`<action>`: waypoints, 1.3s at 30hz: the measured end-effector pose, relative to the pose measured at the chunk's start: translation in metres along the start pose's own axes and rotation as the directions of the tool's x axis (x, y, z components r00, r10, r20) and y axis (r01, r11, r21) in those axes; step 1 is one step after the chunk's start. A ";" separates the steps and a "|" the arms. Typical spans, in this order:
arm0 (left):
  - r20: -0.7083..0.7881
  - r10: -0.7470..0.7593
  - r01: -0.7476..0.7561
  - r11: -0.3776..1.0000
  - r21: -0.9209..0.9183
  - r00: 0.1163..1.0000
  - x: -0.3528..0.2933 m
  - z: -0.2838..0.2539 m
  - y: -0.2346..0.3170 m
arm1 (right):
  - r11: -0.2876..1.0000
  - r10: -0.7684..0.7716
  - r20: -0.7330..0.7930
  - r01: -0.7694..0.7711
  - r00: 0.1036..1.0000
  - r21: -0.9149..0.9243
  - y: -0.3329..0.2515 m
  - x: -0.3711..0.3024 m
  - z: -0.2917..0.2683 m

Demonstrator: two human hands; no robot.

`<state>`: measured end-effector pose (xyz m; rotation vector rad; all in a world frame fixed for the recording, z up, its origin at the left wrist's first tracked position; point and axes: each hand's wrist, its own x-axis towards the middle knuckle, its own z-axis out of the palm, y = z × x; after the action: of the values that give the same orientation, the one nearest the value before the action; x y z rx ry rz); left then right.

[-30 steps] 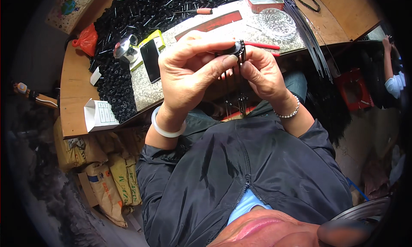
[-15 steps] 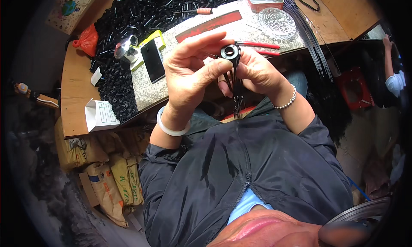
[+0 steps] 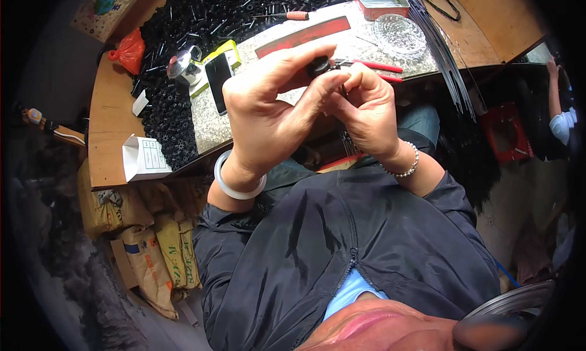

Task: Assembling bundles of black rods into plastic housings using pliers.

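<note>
While left hand (image 3: pixel 265 110) pinches round black part (image 3: pixel 318 65) | right hand (image 3: pixel 371 116) pinches thin dark rods (image 3: pixel 348 142)

The hands (image 3: pixel 265 110) hide most of a black round part (image 3: pixel 318 65) from me; beyond them, the upper edge cuts off a heap of black pieces (image 3: pixel 235 15).

Glare on pale slab (image 3: pixel 360 49), dark rim

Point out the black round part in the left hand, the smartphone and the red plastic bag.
Black round part (image 3: pixel 318 66): head view, its rounded end.
Smartphone (image 3: pixel 217 84): head view, its dark screen.
Red plastic bag (image 3: pixel 129 50): head view, its bulging side.
</note>
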<state>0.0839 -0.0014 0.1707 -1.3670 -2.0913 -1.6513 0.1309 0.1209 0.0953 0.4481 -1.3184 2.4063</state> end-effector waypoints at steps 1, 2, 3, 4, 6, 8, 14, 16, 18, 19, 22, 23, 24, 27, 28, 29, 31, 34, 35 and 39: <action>-0.003 -0.002 0.002 1.000 0.003 1.000 -0.002 -0.001 0.002 | 1.000 -0.011 -0.017 0.012 1.000 0.025 0.000 -0.001 0.003; 0.015 -0.016 0.016 1.000 0.014 1.000 -0.004 -0.003 0.003 | 1.000 -0.009 -0.014 0.009 1.000 0.027 -0.003 -0.002 0.003; 0.034 -0.031 0.030 0.999 0.026 0.999 -0.005 -0.004 0.004 | 0.999 0.005 0.012 -0.006 1.000 0.036 -0.007 -0.004 0.002; 0.033 -0.032 0.031 0.999 0.026 0.999 -0.004 -0.003 0.006 | 0.999 0.019 0.035 -0.021 0.999 0.042 -0.010 -0.005 0.001; 0.003 -0.101 0.100 0.982 -0.162 0.995 -0.002 0.003 0.009 | 0.997 -0.016 0.052 0.011 0.999 0.082 -0.004 -0.005 -0.004; -0.070 -0.097 0.079 0.972 -0.220 0.993 0.000 0.004 0.001 | 0.995 -0.052 0.062 0.046 0.997 0.091 -0.001 -0.006 -0.006; 0.254 -0.057 0.069 0.997 -0.041 0.966 0.004 -0.015 -0.001 | 0.993 -0.007 0.013 0.005 1.000 0.118 0.001 -0.006 -0.002; 0.256 -0.090 0.110 0.992 -0.065 0.962 0.001 -0.015 -0.003 | 0.991 0.088 0.100 -0.098 0.991 0.091 0.001 -0.004 -0.006; 0.247 -0.059 0.087 0.991 -0.104 0.967 0.001 -0.013 -0.001 | 0.969 0.225 0.338 -0.245 0.914 0.018 -0.003 0.000 -0.009; 0.242 -0.027 0.064 0.987 -0.147 0.970 0.003 -0.011 0.000 | 0.970 0.223 0.333 -0.242 0.916 0.014 0.000 0.000 -0.018; 0.146 -0.009 0.035 0.984 -0.175 0.989 0.003 -0.007 0.001 | 0.966 0.196 0.320 -0.127 0.927 -0.224 0.012 -0.005 -0.019; 0.123 -0.018 0.032 0.993 -0.111 0.992 0.003 -0.006 0.001 | 0.955 0.118 0.266 -0.036 0.957 -0.296 0.013 -0.003 -0.009; 0.119 -0.020 0.033 0.993 -0.111 0.993 0.003 -0.006 -0.001 | 0.928 0.034 0.218 0.050 0.975 -0.369 0.012 -0.001 -0.003; 0.083 0.033 -0.020 0.988 -0.150 0.996 0.005 -0.007 -0.007 | 0.767 -0.083 0.197 0.189 0.977 -0.614 0.010 0.001 0.000; 0.077 0.033 -0.021 0.989 -0.148 0.996 0.004 -0.007 -0.006 | 0.689 -0.172 0.197 0.261 0.965 -0.676 0.011 0.003 0.000; 0.047 0.039 -0.035 0.996 -0.086 0.998 0.003 -0.005 -0.007 | 0.689 -0.169 0.202 0.262 0.965 -0.675 0.015 0.003 -0.001; -0.057 0.069 -0.070 0.997 -0.024 0.996 -0.001 0.002 -0.013 | 0.631 -0.183 0.178 0.254 0.967 -0.733 0.026 0.001 -0.005; -0.188 0.076 -0.093 0.992 -0.086 0.979 -0.009 0.013 -0.018 | 0.627 -0.200 0.246 0.317 0.948 -0.711 0.030 0.003 -0.010; -0.266 -0.014 -0.066 0.954 -0.292 0.964 -0.010 0.020 -0.017 | 0.636 -0.150 0.232 0.273 0.961 -0.722 0.030 0.000 -0.010; 0.057 -0.258 0.262 0.909 -0.325 0.964 -0.022 0.021 -0.046 | 0.673 0.144 0.377 0.189 0.915 -0.715 0.030 -0.007 -0.020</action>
<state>0.0719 0.0047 0.1178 -1.2196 -2.1544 -2.1907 0.1215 0.1222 0.0598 0.7221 -2.2975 1.5477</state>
